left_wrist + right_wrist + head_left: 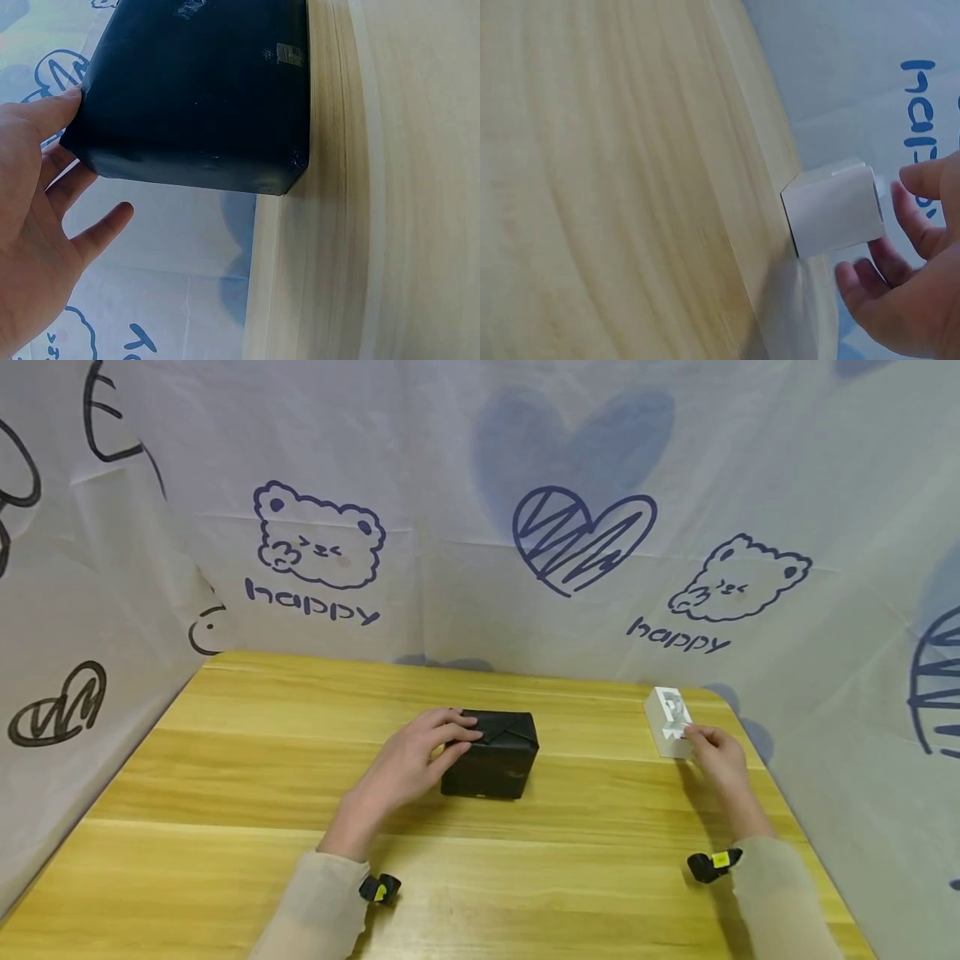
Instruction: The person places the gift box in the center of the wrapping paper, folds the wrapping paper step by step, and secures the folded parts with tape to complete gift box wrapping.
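Observation:
A black wrapped box (498, 760) stands on the table left of the far right corner. My left hand (414, 756) rests on its upper left end, fingers extended over the top. In the left wrist view, thumb and fingers touch the box's edge, and one finger sticks out free of it. Farther right stands a small white box (663, 725) with an open top and a pale, see-through part inside. My right hand (720, 764) is at its upper right edge. In the right wrist view, thumb and index are close together beside the box; whether they pinch anything is unclear.
The wooden table (465, 877) runs back to a printed white curtain (450, 477), which also closes off the left and right sides. Each wrist wears a small black camera, one by the left cuff (326, 881), one by the right cuff (765, 860).

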`<state>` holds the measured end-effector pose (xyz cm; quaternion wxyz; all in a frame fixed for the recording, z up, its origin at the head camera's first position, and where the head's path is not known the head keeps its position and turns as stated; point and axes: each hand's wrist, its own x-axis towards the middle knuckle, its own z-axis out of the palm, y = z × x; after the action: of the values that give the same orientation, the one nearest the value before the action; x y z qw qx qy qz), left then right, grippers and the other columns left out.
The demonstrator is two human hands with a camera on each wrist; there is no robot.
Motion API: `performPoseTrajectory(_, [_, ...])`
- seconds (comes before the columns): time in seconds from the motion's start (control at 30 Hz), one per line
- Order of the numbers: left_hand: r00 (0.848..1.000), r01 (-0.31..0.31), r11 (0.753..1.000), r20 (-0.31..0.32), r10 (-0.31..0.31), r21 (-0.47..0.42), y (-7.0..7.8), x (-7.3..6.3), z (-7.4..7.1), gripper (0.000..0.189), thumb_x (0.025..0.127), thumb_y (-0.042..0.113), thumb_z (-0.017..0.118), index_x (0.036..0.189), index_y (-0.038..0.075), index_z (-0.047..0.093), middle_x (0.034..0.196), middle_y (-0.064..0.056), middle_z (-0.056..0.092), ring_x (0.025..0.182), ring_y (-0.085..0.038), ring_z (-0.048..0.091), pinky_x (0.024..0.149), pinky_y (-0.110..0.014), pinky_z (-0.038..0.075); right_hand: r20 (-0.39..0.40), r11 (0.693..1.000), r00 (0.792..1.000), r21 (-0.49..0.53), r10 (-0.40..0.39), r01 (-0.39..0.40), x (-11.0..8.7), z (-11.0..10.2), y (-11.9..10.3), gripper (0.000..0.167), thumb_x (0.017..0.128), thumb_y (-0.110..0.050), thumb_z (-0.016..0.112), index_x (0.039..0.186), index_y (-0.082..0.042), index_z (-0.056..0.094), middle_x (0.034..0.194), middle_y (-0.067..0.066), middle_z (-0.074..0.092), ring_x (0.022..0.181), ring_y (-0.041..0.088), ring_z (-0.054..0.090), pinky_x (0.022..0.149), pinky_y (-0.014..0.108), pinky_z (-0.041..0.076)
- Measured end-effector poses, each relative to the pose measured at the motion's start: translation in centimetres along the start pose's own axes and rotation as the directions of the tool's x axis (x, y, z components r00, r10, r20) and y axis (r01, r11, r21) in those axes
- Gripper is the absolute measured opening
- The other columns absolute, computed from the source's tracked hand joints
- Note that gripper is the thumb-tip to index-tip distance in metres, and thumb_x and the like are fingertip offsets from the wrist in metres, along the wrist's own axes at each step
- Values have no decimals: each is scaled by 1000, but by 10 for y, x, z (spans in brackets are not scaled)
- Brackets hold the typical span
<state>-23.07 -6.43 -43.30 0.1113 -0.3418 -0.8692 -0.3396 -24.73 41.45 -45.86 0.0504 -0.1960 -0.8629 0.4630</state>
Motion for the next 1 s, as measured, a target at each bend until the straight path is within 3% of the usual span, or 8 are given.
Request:
performPoseTrajectory(0.2, [1000, 15, 1000, 10, -16, 9, 0, -1, -1, 27, 106, 22, 62, 130, 19, 74, 141, 2, 63, 140, -24, 52, 116, -44, 43, -53, 1000, 998, 1, 17, -17, -7, 4, -4, 55, 109, -41, 49, 137, 5, 59, 130, 16, 58, 104, 19, 50, 82, 26, 42])
performPoseTrajectory(0.33, [1000, 18, 1000, 10, -18, 10, 1, -1, -1, 27, 106, 22, 62, 130, 19, 74, 141, 2, 63, 140, -24, 51, 116, -45, 43, -39, 995, 998, 88, 55, -52, -9, 5, -7, 56, 109, -39, 50, 141, 6, 56, 115, 6, 63, 91, 8, 59, 79, 22, 52])
performPoseTrajectory(0.47, [1000, 17, 1000, 10, -17, 8, 1, -1, -1, 27, 106, 21, 62, 131, 19, 74, 141, 2, 63, 140, -24, 51, 116, -45, 43, -31, 974, 996, 216, 78, -69, -10, 7, -8, 57, 109, -35, 52, 144, 10, 51, 94, -10, 64, 79, -2, 63, 78, 17, 57])
performPoseTrajectory(0.6, [1000, 16, 1000, 10, -16, 11, 2, 0, 0, 27, 106, 22, 62, 131, 19, 74, 141, 3, 63, 139, -24, 51, 116, -44, 43, -59, 957, 994, 280, 92, -72, -13, 10, -6, 54, 110, -33, 51, 140, 12, 50, 83, -14, 64, 76, -5, 64, 78, 14, 56])
performPoseTrajectory(0.8, [1000, 17, 1000, 8, -17, 8, 3, 0, 0, 27, 106, 22, 62, 130, 19, 74, 141, 2, 63, 139, -24, 52, 115, -45, 44, -74, 906, 989, 413, 128, -87, -15, 14, -1, 35, 110, -27, 53, 123, 6, 55, 81, -12, 64, 76, -3, 66, 80, 15, 57])
performPoseTrajectory(1.0, [1000, 20, 1000, 8, -20, 11, 2, 0, 0, 27, 106, 22, 62, 130, 18, 75, 140, 3, 63, 139, -24, 52, 115, -45, 44, -79, 877, 989, 476, 124, -72, -18, 17, 0, 27, 110, -20, 52, 120, 5, 56, 81, -14, 66, 78, -3, 68, 84, 16, 57])
